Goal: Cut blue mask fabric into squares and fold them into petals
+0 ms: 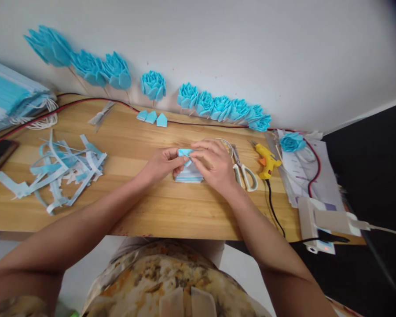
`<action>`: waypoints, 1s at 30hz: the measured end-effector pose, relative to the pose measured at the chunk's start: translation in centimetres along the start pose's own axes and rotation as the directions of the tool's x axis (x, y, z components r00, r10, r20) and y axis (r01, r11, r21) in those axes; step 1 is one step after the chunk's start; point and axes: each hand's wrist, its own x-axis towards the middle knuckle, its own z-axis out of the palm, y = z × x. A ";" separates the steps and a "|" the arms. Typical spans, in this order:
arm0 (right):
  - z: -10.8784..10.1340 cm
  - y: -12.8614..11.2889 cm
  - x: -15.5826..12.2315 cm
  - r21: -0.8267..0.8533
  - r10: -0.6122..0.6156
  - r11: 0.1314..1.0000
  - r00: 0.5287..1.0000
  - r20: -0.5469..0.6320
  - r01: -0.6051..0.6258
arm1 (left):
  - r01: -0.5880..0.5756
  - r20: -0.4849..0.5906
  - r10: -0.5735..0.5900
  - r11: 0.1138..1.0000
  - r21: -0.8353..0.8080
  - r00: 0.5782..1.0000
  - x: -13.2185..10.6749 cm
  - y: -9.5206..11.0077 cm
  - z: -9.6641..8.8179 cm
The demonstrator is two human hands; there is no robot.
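Observation:
My left hand point(160, 165) and my right hand point(213, 165) meet over the middle of the wooden table point(152, 207). Both pinch a small folded blue piece point(185, 152) between fingertips. Just under it lies a small stack of blue cut pieces point(188, 175), partly hidden by my right hand. Three folded blue petals point(152, 117) lie farther back near the wall.
Blue fabric flowers point(222, 108) line the wall. Cut mask strips point(61, 171) pile at the left, a stack of face masks point(9, 94) at far left. Scissors point(244, 171), a yellow glue gun point(266, 160), papers point(303, 169) and a power strip point(320, 224) sit right.

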 end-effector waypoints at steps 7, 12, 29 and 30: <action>0.0 0.0 0.0 0.037 0.050 0.998 0.999 0.010 -0.050 | -0.019 0.014 0.019 1.000 0.001 1.000 0.1 -0.2 -0.1; 0.1 0.0 -0.1 0.053 0.034 0.998 0.999 -0.003 -0.034 | -0.027 0.019 0.027 1.000 -0.006 0.999 0.1 -0.2 -0.1; 0.0 0.3 -0.2 0.008 0.026 1.000 0.995 0.093 -0.027 | -0.002 0.017 0.004 0.997 -0.081 1.000 0.2 -0.1 -0.2; -0.1 0.3 -0.2 0.000 0.021 1.000 0.995 0.101 -0.022 | 0.003 0.014 -0.002 0.997 -0.083 1.000 0.3 -0.2 -0.2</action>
